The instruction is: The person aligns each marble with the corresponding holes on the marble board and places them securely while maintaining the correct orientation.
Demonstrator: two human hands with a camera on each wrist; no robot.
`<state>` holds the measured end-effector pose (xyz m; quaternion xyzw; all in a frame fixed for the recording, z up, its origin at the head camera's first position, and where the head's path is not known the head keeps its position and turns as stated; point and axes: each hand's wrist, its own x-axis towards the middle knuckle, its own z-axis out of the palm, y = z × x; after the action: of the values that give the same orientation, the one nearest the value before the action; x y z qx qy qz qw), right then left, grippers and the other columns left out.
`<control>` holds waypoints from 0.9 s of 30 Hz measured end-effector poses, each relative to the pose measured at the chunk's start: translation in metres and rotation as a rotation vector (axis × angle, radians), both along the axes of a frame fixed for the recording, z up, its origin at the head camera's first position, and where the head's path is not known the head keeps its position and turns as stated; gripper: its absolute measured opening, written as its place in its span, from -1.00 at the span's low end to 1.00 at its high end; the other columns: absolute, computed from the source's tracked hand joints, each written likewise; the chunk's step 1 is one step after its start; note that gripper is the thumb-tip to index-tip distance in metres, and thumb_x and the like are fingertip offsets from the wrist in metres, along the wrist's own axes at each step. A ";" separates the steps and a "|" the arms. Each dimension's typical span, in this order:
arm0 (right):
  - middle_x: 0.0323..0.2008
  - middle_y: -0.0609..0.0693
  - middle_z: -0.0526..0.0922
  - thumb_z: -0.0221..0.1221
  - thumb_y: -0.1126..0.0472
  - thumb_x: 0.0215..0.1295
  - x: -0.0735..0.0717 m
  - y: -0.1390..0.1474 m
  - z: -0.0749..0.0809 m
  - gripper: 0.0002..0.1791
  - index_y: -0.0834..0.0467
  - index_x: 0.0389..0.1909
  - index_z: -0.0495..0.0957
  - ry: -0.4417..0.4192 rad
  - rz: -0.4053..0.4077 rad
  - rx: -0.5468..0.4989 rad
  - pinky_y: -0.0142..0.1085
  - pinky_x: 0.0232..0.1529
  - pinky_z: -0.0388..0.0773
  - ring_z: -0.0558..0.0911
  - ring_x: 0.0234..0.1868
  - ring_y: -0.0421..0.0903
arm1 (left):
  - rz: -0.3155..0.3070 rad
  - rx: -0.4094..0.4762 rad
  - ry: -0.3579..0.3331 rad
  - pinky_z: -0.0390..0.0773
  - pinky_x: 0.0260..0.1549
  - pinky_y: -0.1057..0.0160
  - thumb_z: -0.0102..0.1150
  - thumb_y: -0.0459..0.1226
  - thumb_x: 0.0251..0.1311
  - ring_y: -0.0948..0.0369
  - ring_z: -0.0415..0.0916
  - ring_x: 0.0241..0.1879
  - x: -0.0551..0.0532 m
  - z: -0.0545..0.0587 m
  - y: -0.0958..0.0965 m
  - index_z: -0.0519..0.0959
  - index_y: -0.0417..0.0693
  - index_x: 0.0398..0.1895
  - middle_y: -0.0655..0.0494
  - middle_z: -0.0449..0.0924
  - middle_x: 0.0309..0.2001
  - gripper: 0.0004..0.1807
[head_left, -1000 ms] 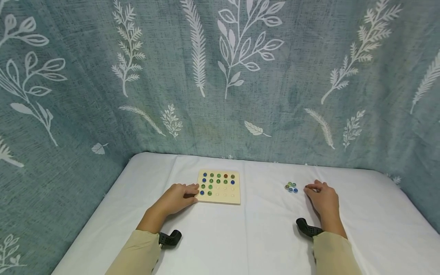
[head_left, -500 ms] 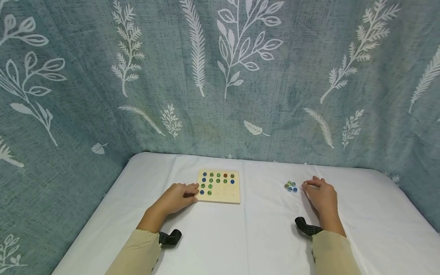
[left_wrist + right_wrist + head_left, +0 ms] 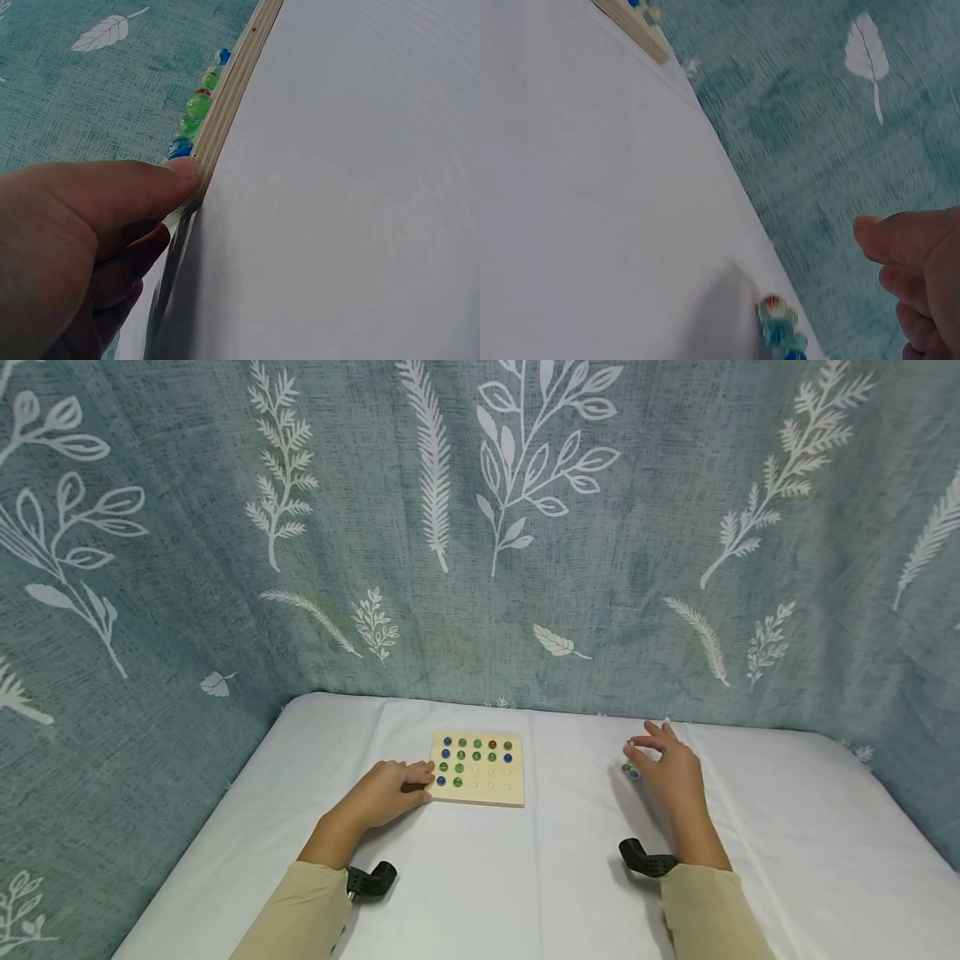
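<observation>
At the left of the white table lies a pale wooden board (image 3: 491,787) with rows of round hollows, several filled with glass marbles (image 3: 476,756). My left hand (image 3: 386,793) holds the board by its near left corner; in the left wrist view the thumb (image 3: 142,187) presses the edge, with the fingers curled beside it. My right hand (image 3: 675,777) is raised over a small cluster of loose marbles (image 3: 627,769), partly covering it. Its thumb and index finger are pinched together on a marble, whose body is hidden by the fingertips. Loose marbles (image 3: 778,330) also show below that hand in the right wrist view.
A white cloth (image 3: 480,877) covers the table. Blue-green curtain fabric (image 3: 637,610) with white leaf prints stands behind it and at the left. Each wrist wears a black camera mount (image 3: 372,880). Bare hollows fill the board's near right part.
My right hand has lifted from the cloth right of the loose marbles and moved left over them, with thumb and index finger pinched. My left hand and the board stay where they were.
</observation>
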<state>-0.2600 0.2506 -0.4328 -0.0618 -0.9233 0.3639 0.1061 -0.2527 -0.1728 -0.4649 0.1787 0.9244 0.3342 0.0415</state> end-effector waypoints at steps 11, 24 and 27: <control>0.42 0.14 0.33 0.24 0.12 0.35 -0.004 -0.053 -0.001 -0.65 0.26 0.02 0.67 0.053 0.176 0.058 0.24 0.47 0.02 0.09 0.54 0.15 | 0.005 0.012 -0.016 0.18 0.45 -0.04 0.36 -0.25 0.19 0.13 0.35 0.37 0.001 0.001 0.001 0.67 -0.06 0.09 0.17 0.49 0.28 -0.63; 0.38 0.05 0.41 0.30 0.08 0.28 -0.007 -0.143 -0.015 -0.76 0.14 -0.14 0.75 0.029 0.368 0.050 0.16 0.51 0.00 0.12 0.54 0.06 | -0.018 0.029 0.002 0.28 0.40 -0.04 0.36 -0.26 0.18 0.09 0.37 0.36 -0.001 -0.001 -0.001 0.67 -0.06 0.09 0.15 0.51 0.27 -0.62; 0.38 0.03 0.42 0.31 0.08 0.27 -0.008 -0.157 -0.017 -0.75 0.13 -0.14 0.75 0.018 0.382 0.037 0.15 0.52 0.00 0.12 0.54 0.05 | -0.017 0.028 0.003 0.26 0.41 -0.04 0.36 -0.25 0.18 0.09 0.37 0.36 -0.001 -0.001 -0.001 0.66 -0.06 0.11 0.16 0.51 0.27 -0.60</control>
<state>-0.2682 0.0933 -0.4496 0.1199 -0.9237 0.3611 0.0442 -0.2540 -0.1742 -0.4655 0.1877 0.9181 0.3466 0.0404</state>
